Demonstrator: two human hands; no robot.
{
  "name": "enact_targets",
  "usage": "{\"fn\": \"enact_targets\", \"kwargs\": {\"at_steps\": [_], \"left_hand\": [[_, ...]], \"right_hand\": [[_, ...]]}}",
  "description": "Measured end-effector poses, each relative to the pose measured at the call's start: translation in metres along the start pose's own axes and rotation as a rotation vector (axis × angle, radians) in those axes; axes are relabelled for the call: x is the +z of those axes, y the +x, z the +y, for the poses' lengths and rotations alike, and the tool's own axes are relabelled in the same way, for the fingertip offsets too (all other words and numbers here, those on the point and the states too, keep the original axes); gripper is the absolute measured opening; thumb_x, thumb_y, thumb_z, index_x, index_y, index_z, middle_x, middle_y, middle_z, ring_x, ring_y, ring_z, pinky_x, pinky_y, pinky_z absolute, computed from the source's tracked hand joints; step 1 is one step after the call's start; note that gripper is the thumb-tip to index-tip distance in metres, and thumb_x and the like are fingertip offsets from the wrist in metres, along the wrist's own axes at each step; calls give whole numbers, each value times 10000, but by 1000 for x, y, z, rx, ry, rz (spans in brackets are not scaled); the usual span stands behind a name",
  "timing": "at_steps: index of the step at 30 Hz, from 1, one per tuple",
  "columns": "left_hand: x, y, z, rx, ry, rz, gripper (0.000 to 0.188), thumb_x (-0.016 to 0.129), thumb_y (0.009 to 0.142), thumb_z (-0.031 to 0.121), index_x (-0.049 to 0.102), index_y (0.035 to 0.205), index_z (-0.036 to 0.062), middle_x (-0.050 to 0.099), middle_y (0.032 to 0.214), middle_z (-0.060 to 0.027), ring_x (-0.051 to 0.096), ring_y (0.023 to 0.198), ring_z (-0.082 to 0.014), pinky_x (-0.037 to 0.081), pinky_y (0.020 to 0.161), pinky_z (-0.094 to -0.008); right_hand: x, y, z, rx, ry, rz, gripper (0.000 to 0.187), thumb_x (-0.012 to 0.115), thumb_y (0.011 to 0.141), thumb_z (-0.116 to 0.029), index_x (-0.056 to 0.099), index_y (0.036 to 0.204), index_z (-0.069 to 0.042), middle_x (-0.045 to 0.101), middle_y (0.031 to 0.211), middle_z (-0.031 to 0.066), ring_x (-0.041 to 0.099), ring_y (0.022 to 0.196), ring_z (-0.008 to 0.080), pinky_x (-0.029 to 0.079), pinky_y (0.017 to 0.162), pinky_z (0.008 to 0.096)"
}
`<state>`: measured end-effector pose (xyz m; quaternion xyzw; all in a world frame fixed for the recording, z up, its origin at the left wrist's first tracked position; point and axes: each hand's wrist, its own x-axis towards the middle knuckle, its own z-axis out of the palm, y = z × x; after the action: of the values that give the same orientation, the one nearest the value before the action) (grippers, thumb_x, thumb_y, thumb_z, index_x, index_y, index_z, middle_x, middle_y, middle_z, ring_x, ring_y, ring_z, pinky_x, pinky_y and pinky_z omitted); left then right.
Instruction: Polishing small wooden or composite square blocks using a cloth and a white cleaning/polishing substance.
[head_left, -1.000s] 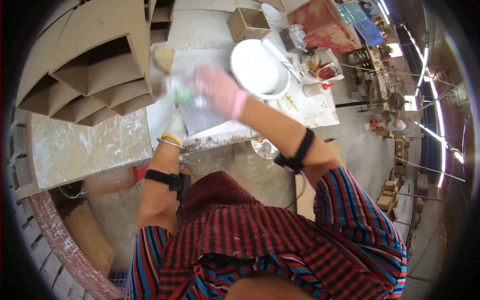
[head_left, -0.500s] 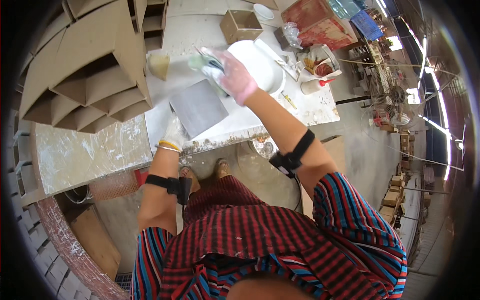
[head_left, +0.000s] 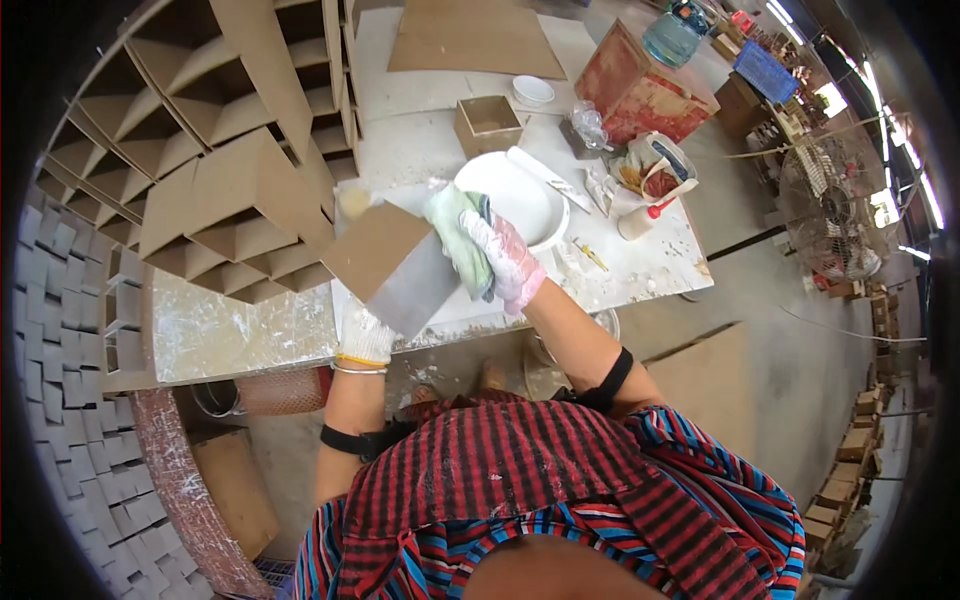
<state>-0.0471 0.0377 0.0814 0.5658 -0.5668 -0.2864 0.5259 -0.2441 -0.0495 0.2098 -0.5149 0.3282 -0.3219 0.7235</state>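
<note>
A box with a brown face and a smooth grey side [head_left: 418,287] is held tilted above the near table edge. My left hand [head_left: 366,335], in a white knit glove, grips it from its near left side; the fingertips are partly hidden by the box. My right hand [head_left: 508,268], in a pinkish, white-smeared glove, is closed on a pale green cloth [head_left: 458,235], held against the box's right side. Just beyond the cloth stands a round white basin [head_left: 546,222] with a flat white strip across its rim. A yellowish sponge-like lump [head_left: 353,203] shows behind the box.
Cardboard boxes with compartments [head_left: 240,200] are stacked at the left. Farther back stand a small open brown box [head_left: 490,125] and a white bowl [head_left: 533,91]. To the right are a red-nozzled bottle [head_left: 637,222], a small yellow tool [head_left: 592,256] and a bag [head_left: 655,165]. A fan [head_left: 835,205] stands beyond.
The box has been tilted, so its brown face now shows beside the grey side. My right hand has brought the cloth down from above the table to the box. The whole view has shifted.
</note>
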Motion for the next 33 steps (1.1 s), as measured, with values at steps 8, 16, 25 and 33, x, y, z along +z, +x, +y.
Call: {"fn": "enact_targets", "kwargs": {"at_steps": [8,16,25,33], "left_hand": [[11,8,146,279,1058,204,432,589,823,278,509,1169,32,560,1123,-120,537,1040,-256,427,886,-364],[25,13,152,286,1130,333,441,586,816,289,523,1163,25,564,1122,-136,547,1022,-278,441,861,-386],[-22,40,87,63,377,53,315,599,762,260,587,999,54,615,908,-88,600,812,-247,479,719,-353],[-20,58,129,283,649,283,384,458,872,298,514,1159,50,563,1098,-104,555,981,-245,446,841,-370]], "right_hand": [[-28,-23,-30,-195,-195,-161,438,560,854,-278,514,1178,12,586,993,82,530,863,125,441,762,282],[-40,-27,-75,-858,-788,-97,384,592,828,-218,541,1184,-83,589,1036,130,559,896,278,444,810,349],[29,-55,-71,-817,-1160,-302,417,625,742,-144,583,1156,-161,593,873,65,552,874,252,462,756,355],[50,-51,-57,-1101,-978,-16,442,652,750,-255,555,1179,-204,538,886,98,570,818,258,478,706,382]]}}
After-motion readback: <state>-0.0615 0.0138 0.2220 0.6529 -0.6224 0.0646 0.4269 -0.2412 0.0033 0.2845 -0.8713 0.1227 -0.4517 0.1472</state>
